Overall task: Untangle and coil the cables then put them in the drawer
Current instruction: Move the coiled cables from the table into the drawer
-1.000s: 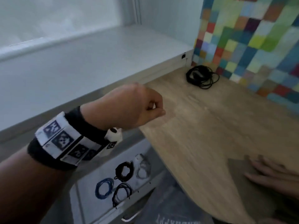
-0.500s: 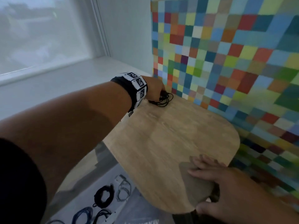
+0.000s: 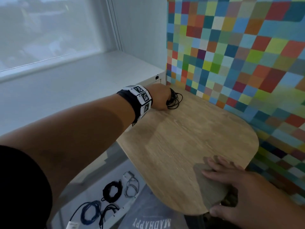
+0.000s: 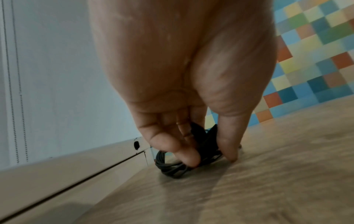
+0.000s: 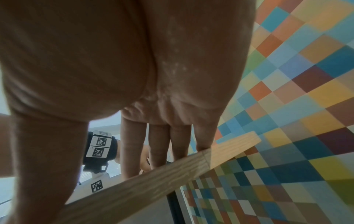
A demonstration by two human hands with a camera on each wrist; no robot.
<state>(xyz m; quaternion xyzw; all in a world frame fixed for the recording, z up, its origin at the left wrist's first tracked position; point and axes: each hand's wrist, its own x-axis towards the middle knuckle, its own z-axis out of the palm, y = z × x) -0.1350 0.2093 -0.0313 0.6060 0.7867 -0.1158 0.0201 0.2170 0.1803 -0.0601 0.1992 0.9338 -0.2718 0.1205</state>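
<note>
A bundle of black cable (image 3: 177, 100) (image 4: 173, 168) lies at the far corner of the wooden tabletop (image 3: 189, 139), by the tiled wall. My left hand (image 3: 160, 99) (image 4: 208, 153) reaches across the table and pinches the bundle between thumb and fingers. My right hand (image 3: 231, 180) rests flat with straight fingers on the near right edge of the tabletop (image 5: 153, 178), thumb hanging over the rim. Below the table the open white drawer (image 3: 92, 190) holds a black coil (image 3: 113, 190), a blue coil (image 3: 90, 212), a thin black coil (image 3: 107, 212) and a grey-white coil (image 3: 132, 184).
A white window ledge (image 3: 74, 83) runs along the table's left side, with a white cabinet corner (image 3: 158, 78) near the cable. A multicoloured tiled wall (image 3: 239, 55) bounds the table behind and to the right. Grey printed fabric (image 3: 151, 223) lies below the table's front.
My left hand swung from above the drawer to the far corner of the table and took hold of the black cable bundle. The right hand stayed planted on the table edge.
</note>
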